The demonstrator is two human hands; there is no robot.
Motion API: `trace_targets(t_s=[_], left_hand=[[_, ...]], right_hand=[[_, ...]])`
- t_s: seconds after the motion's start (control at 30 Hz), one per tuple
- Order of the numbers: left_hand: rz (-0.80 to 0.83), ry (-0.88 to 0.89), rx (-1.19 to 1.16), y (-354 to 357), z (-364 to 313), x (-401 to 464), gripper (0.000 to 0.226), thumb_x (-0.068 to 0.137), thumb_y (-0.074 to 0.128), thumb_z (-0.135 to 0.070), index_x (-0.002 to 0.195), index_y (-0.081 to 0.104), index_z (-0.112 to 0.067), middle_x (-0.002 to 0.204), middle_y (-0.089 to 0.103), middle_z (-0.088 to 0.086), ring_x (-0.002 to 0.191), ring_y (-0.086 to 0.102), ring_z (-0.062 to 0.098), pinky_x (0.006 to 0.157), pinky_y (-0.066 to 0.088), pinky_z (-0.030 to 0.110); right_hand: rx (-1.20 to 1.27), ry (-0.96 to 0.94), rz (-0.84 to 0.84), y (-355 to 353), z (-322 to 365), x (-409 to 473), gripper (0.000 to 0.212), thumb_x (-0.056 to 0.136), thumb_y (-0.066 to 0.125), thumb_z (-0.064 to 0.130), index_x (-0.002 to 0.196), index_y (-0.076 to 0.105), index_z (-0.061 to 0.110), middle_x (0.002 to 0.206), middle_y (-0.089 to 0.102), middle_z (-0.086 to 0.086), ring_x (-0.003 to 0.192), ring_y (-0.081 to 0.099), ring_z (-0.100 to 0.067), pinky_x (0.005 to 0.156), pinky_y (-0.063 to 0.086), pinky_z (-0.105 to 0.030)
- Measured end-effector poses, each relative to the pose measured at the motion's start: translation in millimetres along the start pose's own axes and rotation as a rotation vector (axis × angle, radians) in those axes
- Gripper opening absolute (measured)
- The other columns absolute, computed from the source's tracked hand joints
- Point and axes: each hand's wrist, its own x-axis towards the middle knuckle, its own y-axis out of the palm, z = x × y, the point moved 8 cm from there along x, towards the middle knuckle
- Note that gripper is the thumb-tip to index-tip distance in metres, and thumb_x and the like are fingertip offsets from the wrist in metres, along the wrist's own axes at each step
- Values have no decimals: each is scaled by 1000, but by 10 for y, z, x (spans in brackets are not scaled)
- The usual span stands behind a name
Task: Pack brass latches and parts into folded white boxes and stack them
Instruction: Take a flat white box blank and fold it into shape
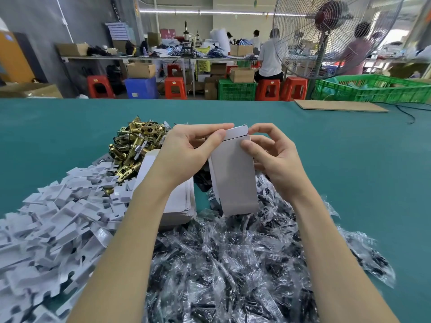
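left hand (186,150), right hand (270,155), fingers curled, pinching

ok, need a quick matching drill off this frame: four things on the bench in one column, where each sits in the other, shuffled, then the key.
Things:
1. white box
2. brass latches
3. white card inserts
4. clear bagged parts

Places:
A. heaped at the near left of the green table
B. held upright between the left hand and right hand
C. spread across the near middle, under the forearms
D. piled behind the left hand, further back

Pairs: 1-B, 2-D, 3-A, 4-C
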Motion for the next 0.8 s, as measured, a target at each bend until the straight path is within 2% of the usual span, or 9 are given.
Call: trace_targets(t_s=[0.2, 0.27, 0.33, 0.47, 0.6, 0.7, 0.8], left_hand=[[23, 69, -15, 51, -51, -10, 33, 91, 75, -25, 123, 72, -34, 103, 76, 11, 93, 72, 34, 88, 57, 53], [9, 79, -11, 45, -56, -4, 34, 90, 76, -22, 123, 73, -32, 104, 77, 9, 93, 70, 37, 87, 58, 52], [-3, 81, -12, 41, -55, 1, 31, 93, 74, -21, 122, 73, -31, 103, 78, 3, 92, 72, 33, 86, 60, 49], [-13, 109, 27, 60, -82, 2, 30, 95, 70, -22, 124, 73, -29, 106, 77, -4, 91, 71, 35, 86, 60, 41], [-9, 50, -38, 86, -57, 7, 26, 96, 65, -27, 120, 75, -30, 104, 76, 10, 90, 70, 39, 83, 58, 58], [-63, -3, -82, 83, -46, 9, 19, 95, 68, -27, 110, 78, -34, 100, 76, 7, 90, 70, 41, 82, 56, 64], [-135, -75, -116, 67, 4, 17, 16, 94, 71, -18, 104, 80, -27, 94, 78, -2, 92, 72, 29, 82, 60, 55]], right_hand=[[11, -34, -79, -27, 30, -4, 13, 95, 69, 38, 107, 68, 34, 103, 77, -2, 87, 70, -15, 71, 56, -31], [-11, -47, -81, 4, 38, 6, 11, 98, 65, 38, 109, 67, 37, 99, 76, 1, 86, 69, -14, 71, 57, -31], [-52, -62, -71, 36, 54, 20, 14, 100, 61, 39, 113, 65, 40, 96, 75, 5, 86, 68, -12, 75, 55, -33], [-95, -67, -27, 83, 64, 35, 28, 105, 54, 39, 133, 56, 43, 98, 72, 8, 89, 66, -10, 83, 56, -31], [-97, -62, -18, 98, 77, 38, 26, 108, 49, 34, 130, 63, 35, 107, 74, 13, 89, 67, -5, 74, 55, -23], [-109, -62, -24, 105, 81, 47, 26, 108, 50, 33, 130, 64, 34, 111, 75, 10, 91, 70, -6, 71, 56, -21], [-150, -66, -25, 128, 65, 53, 28, 108, 50, 32, 132, 64, 35, 114, 74, 12, 95, 69, -3, 74, 54, -17]])
